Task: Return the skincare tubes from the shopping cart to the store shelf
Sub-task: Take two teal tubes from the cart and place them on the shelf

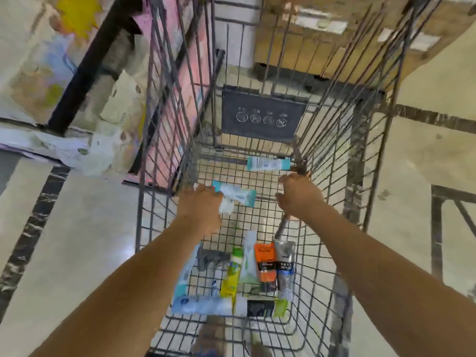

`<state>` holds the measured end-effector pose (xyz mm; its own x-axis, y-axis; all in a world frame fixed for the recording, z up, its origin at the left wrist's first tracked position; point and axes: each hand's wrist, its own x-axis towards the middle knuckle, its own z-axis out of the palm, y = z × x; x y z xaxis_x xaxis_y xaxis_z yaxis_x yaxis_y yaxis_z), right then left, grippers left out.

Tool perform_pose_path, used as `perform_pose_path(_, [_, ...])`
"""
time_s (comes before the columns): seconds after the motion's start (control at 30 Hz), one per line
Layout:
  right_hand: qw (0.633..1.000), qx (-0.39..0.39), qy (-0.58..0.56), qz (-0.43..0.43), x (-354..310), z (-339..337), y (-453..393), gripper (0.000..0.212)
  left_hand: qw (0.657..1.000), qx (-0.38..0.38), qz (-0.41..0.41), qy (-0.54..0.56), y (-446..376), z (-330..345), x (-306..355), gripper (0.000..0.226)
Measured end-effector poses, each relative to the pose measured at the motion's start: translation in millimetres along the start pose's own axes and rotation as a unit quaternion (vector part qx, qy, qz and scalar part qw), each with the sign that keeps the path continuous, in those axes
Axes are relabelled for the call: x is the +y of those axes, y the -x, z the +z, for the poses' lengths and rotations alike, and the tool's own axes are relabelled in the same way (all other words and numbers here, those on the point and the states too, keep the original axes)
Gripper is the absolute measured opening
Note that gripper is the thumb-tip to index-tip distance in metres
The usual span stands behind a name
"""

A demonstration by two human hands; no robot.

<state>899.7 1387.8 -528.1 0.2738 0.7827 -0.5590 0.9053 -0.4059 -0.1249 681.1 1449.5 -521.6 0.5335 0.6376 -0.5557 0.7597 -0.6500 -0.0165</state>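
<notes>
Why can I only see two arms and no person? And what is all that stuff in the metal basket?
The camera sits on the person's head and looks down, so you see what they see: their own two arms reaching out. The metal basket is a shopping cart made of wire, seen from above, with the shop floor showing through it. The left hand is holding white and teal tubes of skin cream. The right hand is reaching deeper into the cart, near another white and teal tube lying by itself at the far end; it holds nothing I can see. Closer to the person lies a bunch of other tubes, such as an orange one and a yellow one. The picture is blurry, so the labels cannot be read.
</notes>
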Motion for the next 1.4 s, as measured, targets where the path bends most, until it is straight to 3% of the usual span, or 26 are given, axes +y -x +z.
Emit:
perform_pose_path(0.13, [1.000,-0.013,-0.014,0.023,9.2,45.6,-79.9,0.052,0.999,-0.005,0.043,-0.031,-68.5,49.2,-1.9,0.041])
perform_pose_path(0.3, [0.997,0.055,0.055,0.012,25.3,76.5,-142.3,0.069,0.991,0.001,0.115,-0.067,-124.9,90.5,-10.4,0.062])
perform_pose_path(0.43, [0.995,0.070,0.064,0.025,25.0,89.0,-173.3,0.073,0.993,-0.027,0.102,-0.046,-155.7,101.1,-14.6,0.075])
perform_pose_path(0.57, [0.988,0.100,0.106,0.041,14.3,97.7,-185.0,0.072,0.988,-0.067,0.136,0.001,-166.5,105.1,-16.6,0.068])
perform_pose_path(0.7, [0.980,0.114,0.158,0.037,19.8,109.1,-177.6,0.079,0.989,-0.038,0.142,-0.005,-168.1,108.7,-18.9,0.053])
perform_pose_path(1.07, [0.974,0.159,0.148,0.058,30.7,122.3,-171.2,0.053,0.991,-0.002,0.126,-0.034,-166.0,101.7,-6.3,0.045])
perform_pose_path(1.17, [0.985,0.153,0.054,0.064,33.8,122.2,-152.6,0.050,0.996,0.000,0.091,0.024,-157.0,92.4,-7.6,0.043])
perform_pose_path(1.23, [0.978,0.171,-0.092,0.083,31.7,115.8,-134.0,0.044,0.993,0.000,0.041,0.111,-144.8,82.8,-9.8,0.041])
perform_pose_path(1.33, [0.899,0.121,-0.398,0.141,23.1,92.7,-98.5,0.035,0.960,0.000,-0.049,0.277,-120.9,64.5,-9.8,0.046])
perform_pose_path(1.4, [0.841,0.085,-0.512,0.151,18.6,71.0,-71.9,0.035,0.909,0.009,-0.091,0.406,-102.4,44.4,-6.9,0.045])
